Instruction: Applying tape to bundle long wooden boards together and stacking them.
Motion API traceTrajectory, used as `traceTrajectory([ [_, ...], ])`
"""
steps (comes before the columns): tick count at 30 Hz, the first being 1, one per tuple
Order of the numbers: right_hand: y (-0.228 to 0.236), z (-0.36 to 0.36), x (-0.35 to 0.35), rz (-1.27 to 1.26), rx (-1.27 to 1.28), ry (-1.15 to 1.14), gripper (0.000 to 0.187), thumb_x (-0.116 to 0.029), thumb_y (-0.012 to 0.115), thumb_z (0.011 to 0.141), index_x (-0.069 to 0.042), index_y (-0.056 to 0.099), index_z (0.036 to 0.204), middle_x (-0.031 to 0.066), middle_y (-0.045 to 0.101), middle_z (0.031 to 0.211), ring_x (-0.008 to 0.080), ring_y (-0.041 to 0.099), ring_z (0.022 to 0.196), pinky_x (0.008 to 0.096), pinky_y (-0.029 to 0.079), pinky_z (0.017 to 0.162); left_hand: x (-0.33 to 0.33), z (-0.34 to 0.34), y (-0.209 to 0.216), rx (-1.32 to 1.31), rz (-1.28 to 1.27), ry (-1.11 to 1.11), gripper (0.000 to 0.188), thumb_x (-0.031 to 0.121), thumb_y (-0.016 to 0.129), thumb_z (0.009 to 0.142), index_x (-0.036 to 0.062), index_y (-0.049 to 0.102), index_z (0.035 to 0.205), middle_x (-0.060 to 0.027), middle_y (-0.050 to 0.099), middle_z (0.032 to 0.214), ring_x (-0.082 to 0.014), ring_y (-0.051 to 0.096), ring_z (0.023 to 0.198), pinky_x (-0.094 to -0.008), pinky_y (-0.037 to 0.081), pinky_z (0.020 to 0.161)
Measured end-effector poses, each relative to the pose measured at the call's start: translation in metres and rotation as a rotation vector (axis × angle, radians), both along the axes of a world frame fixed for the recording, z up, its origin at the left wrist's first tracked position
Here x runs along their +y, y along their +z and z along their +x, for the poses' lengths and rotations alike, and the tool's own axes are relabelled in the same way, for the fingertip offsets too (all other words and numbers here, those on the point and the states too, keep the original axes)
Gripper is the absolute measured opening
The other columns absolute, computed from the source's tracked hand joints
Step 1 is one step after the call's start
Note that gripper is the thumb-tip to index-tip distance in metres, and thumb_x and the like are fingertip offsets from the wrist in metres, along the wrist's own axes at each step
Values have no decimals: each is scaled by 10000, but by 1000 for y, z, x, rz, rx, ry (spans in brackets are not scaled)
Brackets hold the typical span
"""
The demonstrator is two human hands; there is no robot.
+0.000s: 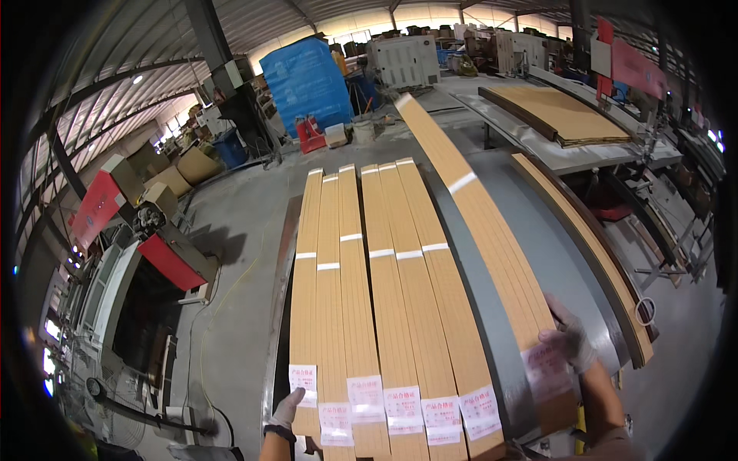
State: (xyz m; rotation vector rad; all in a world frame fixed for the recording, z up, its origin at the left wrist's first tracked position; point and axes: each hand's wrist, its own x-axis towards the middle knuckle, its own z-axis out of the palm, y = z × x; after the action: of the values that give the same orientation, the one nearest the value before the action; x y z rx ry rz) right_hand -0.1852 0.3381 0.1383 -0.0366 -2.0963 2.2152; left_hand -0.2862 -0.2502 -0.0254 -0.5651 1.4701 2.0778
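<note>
Several long bundles of tan strips [403, 307] lie side by side in front of me, each with white bands and a printed white label [404, 410] at its near end. My left hand [287, 409], gloved, is closed at the near left edge of the leftmost bundle, its thumb by the label; its other fingers are mostly hidden. Gloved too, my right hand [570, 336] grips another bundle [496, 246] by its right edge near the labelled end. That bundle slants away to the upper left, apart from the row.
The row rests on a grey table [492, 300]. Along its right lies a long tan strip stack [592, 253] with dark edging. Tan boards [565, 115] lie on a far-right table. A machine with a red panel [171, 265] stands left; a blue-wrapped stack [306, 84] stands behind.
</note>
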Motion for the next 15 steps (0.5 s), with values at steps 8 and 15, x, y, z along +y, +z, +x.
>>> traceTrajectory([
  [8,-196,6,-57,130,-71,-337,791,-611,358,963,23,344,1437,148,417,1448,242,399,1316,313,295,1082,4,11,-2,117,248,-41,568,390,599,910,51,478,1350,-119,570,1305,-287,573,1150,-436,465,980],
  [15,-191,103,-82,-3,-225,102,720,-555,426,955,38,429,1363,121,483,1377,207,460,1242,307,333,1052,28,100,4,264,140,-138,588,368,600,885,28,462,1345,-135,569,1286,-297,560,1174,-459,432,1017],
])
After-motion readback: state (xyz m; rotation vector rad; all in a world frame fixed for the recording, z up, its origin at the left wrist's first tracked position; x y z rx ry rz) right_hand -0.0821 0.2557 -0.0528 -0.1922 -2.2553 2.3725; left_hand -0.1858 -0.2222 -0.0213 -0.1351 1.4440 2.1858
